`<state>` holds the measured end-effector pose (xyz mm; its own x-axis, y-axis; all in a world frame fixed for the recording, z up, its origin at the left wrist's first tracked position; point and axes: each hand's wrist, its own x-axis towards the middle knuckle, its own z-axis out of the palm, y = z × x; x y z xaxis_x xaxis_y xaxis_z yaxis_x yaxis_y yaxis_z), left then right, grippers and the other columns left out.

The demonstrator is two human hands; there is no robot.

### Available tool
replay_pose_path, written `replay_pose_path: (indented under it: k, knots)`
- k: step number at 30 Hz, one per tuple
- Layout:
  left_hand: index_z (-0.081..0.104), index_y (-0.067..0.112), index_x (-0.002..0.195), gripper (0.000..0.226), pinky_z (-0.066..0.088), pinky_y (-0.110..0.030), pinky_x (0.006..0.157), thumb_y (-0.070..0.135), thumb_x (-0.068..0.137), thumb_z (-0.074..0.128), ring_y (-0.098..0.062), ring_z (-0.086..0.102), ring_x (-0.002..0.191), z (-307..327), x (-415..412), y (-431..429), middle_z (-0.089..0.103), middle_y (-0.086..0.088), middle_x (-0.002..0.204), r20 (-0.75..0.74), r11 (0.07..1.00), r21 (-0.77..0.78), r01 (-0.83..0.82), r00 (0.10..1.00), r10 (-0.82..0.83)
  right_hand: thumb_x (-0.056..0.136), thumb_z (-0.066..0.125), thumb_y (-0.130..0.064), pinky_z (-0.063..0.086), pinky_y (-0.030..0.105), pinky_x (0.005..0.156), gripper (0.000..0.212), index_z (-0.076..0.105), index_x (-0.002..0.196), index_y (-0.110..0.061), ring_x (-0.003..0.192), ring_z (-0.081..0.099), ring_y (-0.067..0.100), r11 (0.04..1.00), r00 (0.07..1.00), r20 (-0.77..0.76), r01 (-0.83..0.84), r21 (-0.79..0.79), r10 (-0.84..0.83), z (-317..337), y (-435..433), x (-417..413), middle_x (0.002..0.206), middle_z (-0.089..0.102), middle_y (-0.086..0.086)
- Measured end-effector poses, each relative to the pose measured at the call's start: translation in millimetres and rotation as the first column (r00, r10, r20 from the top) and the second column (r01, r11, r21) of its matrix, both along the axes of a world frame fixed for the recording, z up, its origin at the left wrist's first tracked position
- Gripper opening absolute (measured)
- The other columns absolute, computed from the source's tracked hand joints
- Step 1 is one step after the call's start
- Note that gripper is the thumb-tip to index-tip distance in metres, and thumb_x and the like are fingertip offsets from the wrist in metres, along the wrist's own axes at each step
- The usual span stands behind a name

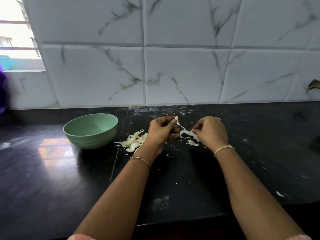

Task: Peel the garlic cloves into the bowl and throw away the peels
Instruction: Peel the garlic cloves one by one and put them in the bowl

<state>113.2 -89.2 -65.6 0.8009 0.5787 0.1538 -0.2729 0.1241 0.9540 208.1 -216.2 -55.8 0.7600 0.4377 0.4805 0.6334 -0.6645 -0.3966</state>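
Nearest me, two bare forearms reach out over the glossy black stone worktop [190, 179]. My left hand [161, 130] has its fingers curled round a small pale garlic clove [176, 118], whose tip shows above the thumb. My right hand [212, 131] pinches a thin white strip of papery peel [186, 133] that runs back to the clove. Loose white peel scraps [192, 143] lie under the right hand. Left of the left wrist sits a heap of pale garlic cloves [133, 142], just beside a round sage-green bowl [93, 137]. Behind stands a grey-veined white tiled wall [181, 75].
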Motion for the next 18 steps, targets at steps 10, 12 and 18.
replay_pose_path:
  k: [10,12,18]
  knots:
    - [0.065,0.002,0.094,0.005,0.060,-0.025,0.061,0.002,0.090,0.065,-0.012,0.065,0.061,-4,2,-1,0.064,-0.012,0.075,-0.031,0.997,-0.067,0.041,0.999,-0.044,0.090,0.068,-0.013,0.058,0.031,0.071,0.005,0.071,0.088,-0.016,0.076,0.071,0.021,0.812,0.829,-0.312,-0.257,0.524,0.464,0,14,-7,0.081,0.073,0.005]
    - [0.065,0.001,0.090,0.002,0.059,-0.024,0.061,0.002,0.089,0.066,-0.012,0.067,0.060,-4,2,-1,0.066,-0.012,0.072,-0.023,0.996,-0.080,0.040,0.999,-0.042,0.083,0.076,-0.015,0.060,0.040,0.078,0.002,0.074,0.084,-0.016,0.079,0.073,0.026,0.790,0.825,-0.306,-0.247,0.562,0.476,-1,15,-8,0.081,0.074,0.007]
    - [0.067,0.000,0.088,0.002,0.061,-0.028,0.070,0.001,0.087,0.067,-0.013,0.069,0.063,-5,3,1,0.070,-0.010,0.068,0.002,0.989,-0.142,0.046,0.999,-0.046,0.080,0.078,-0.010,0.059,0.046,0.081,0.002,0.076,0.080,-0.010,0.080,0.072,0.030,0.754,0.807,-0.336,-0.193,0.628,0.486,0,16,-12,0.076,0.074,0.012]
